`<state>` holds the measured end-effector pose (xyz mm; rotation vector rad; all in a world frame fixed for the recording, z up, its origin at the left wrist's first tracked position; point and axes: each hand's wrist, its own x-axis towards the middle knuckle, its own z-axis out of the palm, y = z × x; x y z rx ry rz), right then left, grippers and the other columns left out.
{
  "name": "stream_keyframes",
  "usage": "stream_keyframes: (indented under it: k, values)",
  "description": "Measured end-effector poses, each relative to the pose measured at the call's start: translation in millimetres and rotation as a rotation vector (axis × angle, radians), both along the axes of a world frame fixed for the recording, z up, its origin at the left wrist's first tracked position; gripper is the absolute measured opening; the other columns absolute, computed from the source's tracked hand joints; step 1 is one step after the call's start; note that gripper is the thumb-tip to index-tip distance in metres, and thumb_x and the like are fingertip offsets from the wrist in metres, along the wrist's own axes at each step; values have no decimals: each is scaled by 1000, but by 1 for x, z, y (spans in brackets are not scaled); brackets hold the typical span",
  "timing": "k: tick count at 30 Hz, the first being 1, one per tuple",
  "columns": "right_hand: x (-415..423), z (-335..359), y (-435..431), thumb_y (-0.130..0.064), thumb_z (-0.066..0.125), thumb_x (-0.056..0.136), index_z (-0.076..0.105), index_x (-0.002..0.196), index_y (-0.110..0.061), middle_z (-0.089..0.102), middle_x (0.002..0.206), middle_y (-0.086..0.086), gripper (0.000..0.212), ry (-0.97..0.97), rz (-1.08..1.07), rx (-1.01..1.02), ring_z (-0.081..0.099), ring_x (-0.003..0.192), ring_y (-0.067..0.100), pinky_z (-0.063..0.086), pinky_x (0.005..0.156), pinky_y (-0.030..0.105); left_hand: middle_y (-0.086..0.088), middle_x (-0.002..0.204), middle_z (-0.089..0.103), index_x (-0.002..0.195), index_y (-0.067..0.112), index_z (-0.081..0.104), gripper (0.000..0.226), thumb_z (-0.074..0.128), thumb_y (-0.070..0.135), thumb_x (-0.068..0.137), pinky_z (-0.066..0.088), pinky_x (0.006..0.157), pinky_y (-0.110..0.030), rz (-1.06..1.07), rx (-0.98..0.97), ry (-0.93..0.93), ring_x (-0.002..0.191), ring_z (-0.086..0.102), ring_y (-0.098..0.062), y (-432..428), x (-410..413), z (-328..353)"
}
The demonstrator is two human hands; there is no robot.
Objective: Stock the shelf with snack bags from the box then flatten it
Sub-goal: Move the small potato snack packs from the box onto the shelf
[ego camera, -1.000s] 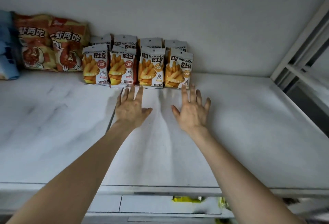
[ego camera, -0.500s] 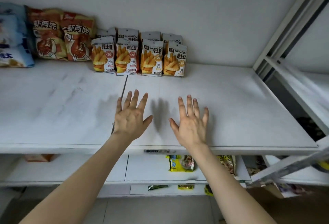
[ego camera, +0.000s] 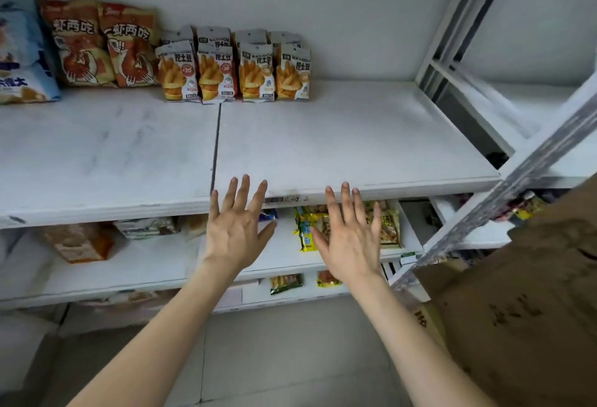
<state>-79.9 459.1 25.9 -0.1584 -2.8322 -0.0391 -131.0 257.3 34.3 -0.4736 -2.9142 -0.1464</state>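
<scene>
Several white-and-yellow fries snack bags (ego camera: 234,72) stand in two rows against the back wall of the white shelf (ego camera: 339,141). My left hand (ego camera: 235,228) and my right hand (ego camera: 350,238) hover in front of the shelf's front edge, fingers spread, holding nothing. A brown cardboard box (ego camera: 523,303) fills the lower right corner, beside my right forearm.
Two orange shrimp snack bags (ego camera: 103,43) and blue bags (ego camera: 19,57) stand left of the fries bags. Lower shelves hold yellow packets (ego camera: 384,225) and an orange pack (ego camera: 80,241). A grey metal upright (ego camera: 504,193) slants at the right.
Both hands have drawn back from the fries bags across the shelf to its front edge. The view has pulled away and down, showing the lower shelves and the box.
</scene>
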Motion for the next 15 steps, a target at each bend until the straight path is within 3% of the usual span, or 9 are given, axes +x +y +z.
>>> stream_keyframes:
  k: [4, 9, 15]
  values:
    - [55, -7, -21, -59, 40, 91, 34, 152, -18, 33, 157, 14, 74, -3, -82, 11, 32, 145, 31, 16, 114, 56, -8, 164, 6, 157, 25, 6, 78, 39, 59, 95, 4, 121, -53, -101, -4, -14, 152, 3, -28, -10, 33, -4]
    - [116, -11, -44, -61, 29, 93, 24, 155, -20, 28, 159, 13, 75, -18, -201, -39, 26, 147, 29, 17, 115, 57, -12, 161, 21, 155, 25, 21, 77, 48, 57, 91, 8, 121, -54, -247, 14, 34, 150, 16, -29, -20, 72, -12]
    - [222, -24, -72, -58, 35, 92, 33, 152, -18, 36, 156, 13, 72, 3, -413, -90, 33, 145, 29, 25, 114, 58, -12, 160, 24, 154, 23, 25, 78, 52, 56, 89, 11, 119, -54, -455, -37, -13, 149, 18, -30, -25, 146, -26]
